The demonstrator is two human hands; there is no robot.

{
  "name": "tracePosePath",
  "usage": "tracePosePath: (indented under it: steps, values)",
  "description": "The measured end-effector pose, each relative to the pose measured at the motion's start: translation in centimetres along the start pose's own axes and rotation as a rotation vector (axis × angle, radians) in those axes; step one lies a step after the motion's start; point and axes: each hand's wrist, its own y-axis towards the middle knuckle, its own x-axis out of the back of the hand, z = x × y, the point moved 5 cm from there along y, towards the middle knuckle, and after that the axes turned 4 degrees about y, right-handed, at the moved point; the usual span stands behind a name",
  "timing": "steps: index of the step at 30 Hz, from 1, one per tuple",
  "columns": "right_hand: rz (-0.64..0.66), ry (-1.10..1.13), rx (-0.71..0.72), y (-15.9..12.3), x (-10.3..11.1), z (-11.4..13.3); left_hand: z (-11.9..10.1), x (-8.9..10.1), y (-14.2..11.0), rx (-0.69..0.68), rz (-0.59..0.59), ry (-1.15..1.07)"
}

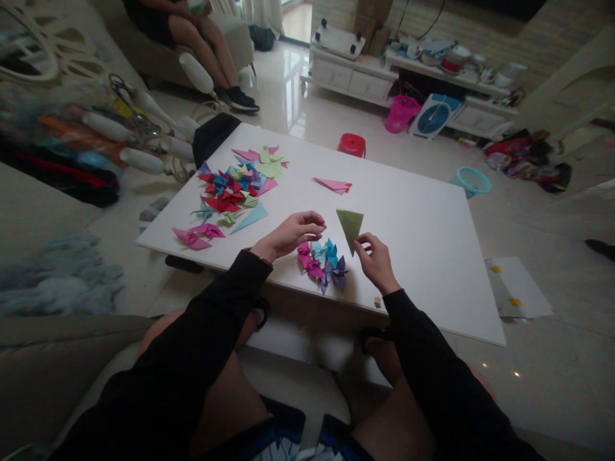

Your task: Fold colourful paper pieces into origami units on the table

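Pinched between the thumb and fingers of my right hand is a folded green paper, a triangle with its narrow point down. My left hand hovers to the left of it, fingers curved and apart, holding nothing. Just below my left hand lies a small cluster of folded paper flowers in pink, blue and purple. Farther left is a larger heap of folded paper pieces, mostly red, pink and green. A light-blue folded paper and pink folded pieces lie at its near side.
The white table carries a pink folded paper strip beyond my hands. On the floor behind are a red stool, a pink bin and a turquoise basket. Another person's legs show at the upper left.
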Motion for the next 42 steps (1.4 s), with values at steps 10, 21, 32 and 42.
tracePosePath:
  steps: [10,21,32,42]
  values:
    - [0.167,0.222,0.007,-0.3,-1.2,0.7,0.3,-1.0,0.7,-0.153,-0.150,0.106]
    - [0.174,0.325,-0.073,-0.3,-1.2,0.4,-0.3,0.3,0.5,-0.160,-0.380,0.175]
    - [0.113,0.516,-0.191,-0.5,-1.2,0.4,-0.4,-0.4,0.5,-0.149,-0.321,0.082]
    - [-0.055,0.736,-0.259,-0.2,-1.8,-1.0,3.4,-4.5,-0.4,0.114,0.029,0.197]
